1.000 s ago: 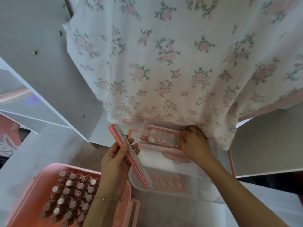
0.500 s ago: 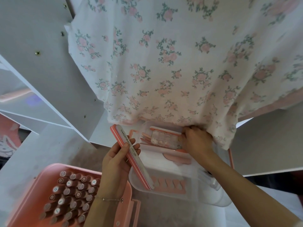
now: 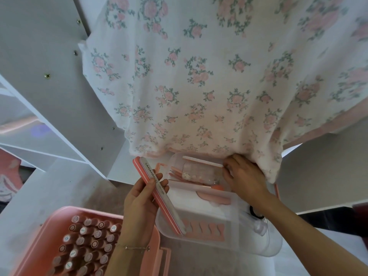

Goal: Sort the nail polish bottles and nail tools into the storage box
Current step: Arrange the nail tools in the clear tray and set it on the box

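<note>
**Nail polish bottles packed, tools going into the clear tray**

Nail polish bottles (image 3: 87,244) stand nearest, capped and packed close in rows inside the pink storage box (image 3: 42,232) at the lower left. Just beside it, the left hand (image 3: 141,204) pinches a long nail file (image 3: 161,196) between thumb and fingers; the file slants, its lower end resting in the clear tray (image 3: 219,243) next to a pink toe separator (image 3: 207,229) with wavy slots. Farther on, the right hand (image 3: 246,179) has its fingers curled at the end of a small clear case (image 3: 201,172) lying in the tray's far compartment, among thin pink tools; whether it truly grips the case I cannot tell.

The file looks stiff, flat and gritty, with a foam-like pink core. The tray is smooth, hard plastic with rounded corners. A soft flowered shirt (image 3: 199,80) hangs over the tray's far edge.

Risks, as I judge them: the file may be too long to lie flat, so it could ride up on the separator or tip out. The loose cloth could hide the far compartment and snag a small tool.
</note>
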